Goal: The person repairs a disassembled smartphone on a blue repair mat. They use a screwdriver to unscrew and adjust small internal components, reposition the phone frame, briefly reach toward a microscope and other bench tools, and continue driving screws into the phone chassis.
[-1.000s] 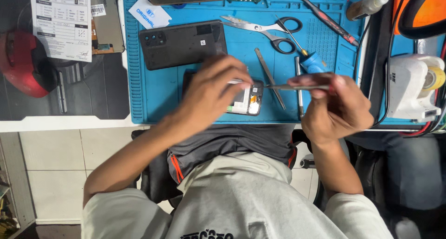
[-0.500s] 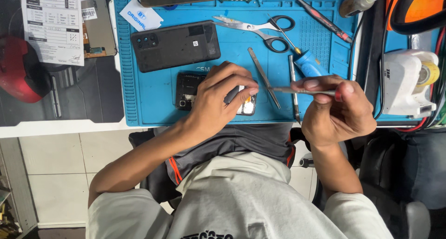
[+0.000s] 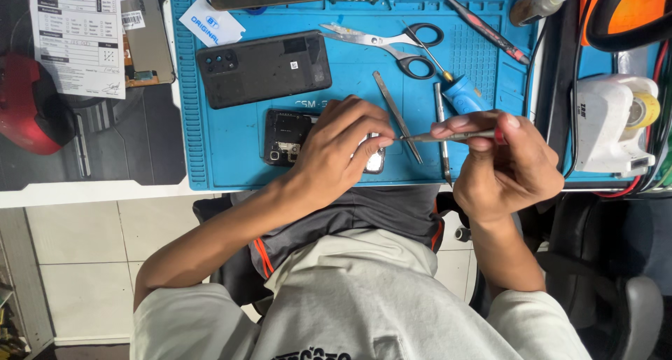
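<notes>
A pale tiled floor (image 3: 77,262) shows below the edge of a desk (image 3: 105,192) that fills the upper half of the frame, most of it covered by a blue work mat (image 3: 231,157). At the far left sits a red rounded object (image 3: 28,104), with a printed paper sheet (image 3: 77,38) above it at the upper left. On the mat left of centre lies a black phone back cover (image 3: 262,68), and just below it an opened phone (image 3: 287,136), its dark inner boards exposed. The left hand (image 3: 339,146) rests on this phone, fingers curled down over its right part, pinning it to the mat; the phone's left end sticks out past the fingers. Scissors (image 3: 392,45) lie at the upper centre, and loose metal tweezers (image 3: 397,115) slant between the two hands. The right hand (image 3: 507,164), right of centre, pinches a thin metal tool (image 3: 448,135) in closed fingers, its tip pointing left to the left hand's fingertips at the phone. A blue-handled screwdriver (image 3: 462,94) lies just above it. At the far right stands a white tape dispenser (image 3: 612,125).
</notes>
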### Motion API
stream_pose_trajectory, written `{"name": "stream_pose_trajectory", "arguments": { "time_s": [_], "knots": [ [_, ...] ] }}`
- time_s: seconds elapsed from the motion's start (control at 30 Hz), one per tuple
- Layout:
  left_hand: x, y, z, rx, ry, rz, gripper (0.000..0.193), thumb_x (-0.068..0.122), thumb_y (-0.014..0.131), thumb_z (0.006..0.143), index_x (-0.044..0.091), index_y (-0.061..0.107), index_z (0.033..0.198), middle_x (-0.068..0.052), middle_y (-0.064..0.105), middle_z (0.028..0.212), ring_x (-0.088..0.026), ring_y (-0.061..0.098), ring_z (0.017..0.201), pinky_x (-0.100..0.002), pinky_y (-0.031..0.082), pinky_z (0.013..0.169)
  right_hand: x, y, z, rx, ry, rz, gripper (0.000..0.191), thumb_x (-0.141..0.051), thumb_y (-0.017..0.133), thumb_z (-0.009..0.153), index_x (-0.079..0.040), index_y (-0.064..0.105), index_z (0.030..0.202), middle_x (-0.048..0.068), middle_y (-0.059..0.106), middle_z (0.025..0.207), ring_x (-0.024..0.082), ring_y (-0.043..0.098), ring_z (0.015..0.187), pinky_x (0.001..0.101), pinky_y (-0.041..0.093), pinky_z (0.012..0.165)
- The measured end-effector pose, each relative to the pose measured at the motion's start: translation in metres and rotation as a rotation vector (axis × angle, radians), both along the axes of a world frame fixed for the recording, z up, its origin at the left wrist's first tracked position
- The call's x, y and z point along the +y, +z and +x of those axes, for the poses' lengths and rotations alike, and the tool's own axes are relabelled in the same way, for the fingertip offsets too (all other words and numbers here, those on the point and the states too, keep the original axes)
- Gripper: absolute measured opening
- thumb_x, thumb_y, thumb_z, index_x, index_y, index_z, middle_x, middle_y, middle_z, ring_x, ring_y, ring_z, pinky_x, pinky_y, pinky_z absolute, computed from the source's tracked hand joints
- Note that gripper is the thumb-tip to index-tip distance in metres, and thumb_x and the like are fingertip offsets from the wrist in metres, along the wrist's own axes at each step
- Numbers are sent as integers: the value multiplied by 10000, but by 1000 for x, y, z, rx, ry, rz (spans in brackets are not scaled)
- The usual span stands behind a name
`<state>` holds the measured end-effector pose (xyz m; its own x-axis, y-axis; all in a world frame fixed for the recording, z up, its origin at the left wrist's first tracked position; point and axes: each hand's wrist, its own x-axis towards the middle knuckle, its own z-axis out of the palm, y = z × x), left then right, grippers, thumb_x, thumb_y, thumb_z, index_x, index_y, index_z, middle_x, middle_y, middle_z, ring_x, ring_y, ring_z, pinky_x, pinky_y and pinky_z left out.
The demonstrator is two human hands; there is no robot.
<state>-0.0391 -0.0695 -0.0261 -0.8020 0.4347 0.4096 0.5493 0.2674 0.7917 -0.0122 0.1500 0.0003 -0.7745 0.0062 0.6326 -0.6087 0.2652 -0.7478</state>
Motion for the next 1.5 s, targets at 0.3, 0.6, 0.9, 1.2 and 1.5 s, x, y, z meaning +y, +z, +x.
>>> {"name": "stream_pose_trajectory", "arguments": {
  "time_s": [0.3,0.6,0.9,1.2,1.5],
  "knots": [
    [0,5,-5,167,-26,-220,109,55,726,946,47,636,1007,-53,602,1063,-229,591,1056,-414,432,931,-4,6,-1,22,12,14,469,158,493,1107,-108,550,1490,241,688,968,288,756,802,398,705,725],
    [-9,23,-11,286,-47,-288,131,88,739,937,22,673,1028,-57,598,1136,-248,580,1127,-449,436,994,-2,4,2,75,-15,10,435,163,524,1096,-104,564,1438,240,683,988,300,750,779,424,700,694],
    [-6,23,-13,299,-77,-339,102,110,726,957,37,676,1009,-67,597,1126,-235,587,1143,-459,432,1036,-3,14,-4,125,7,114,448,193,529,1046,-65,550,1412,248,697,970,306,762,779,374,669,670],
    [2,24,-13,521,-73,-519,210,136,672,911,27,695,1089,-74,632,1164,-216,580,1189,-447,411,1091,-10,25,-11,97,25,307,536,337,493,889,66,548,1347,245,711,922,286,747,805,296,591,655],
    [-13,29,-22,255,-236,-342,170,113,725,947,25,651,1071,-86,607,1153,-232,583,1157,-425,425,1032,-7,16,-8,52,-24,148,448,211,539,1050,-32,531,1426,259,706,1011,304,776,839,337,684,705]
  ]
}}
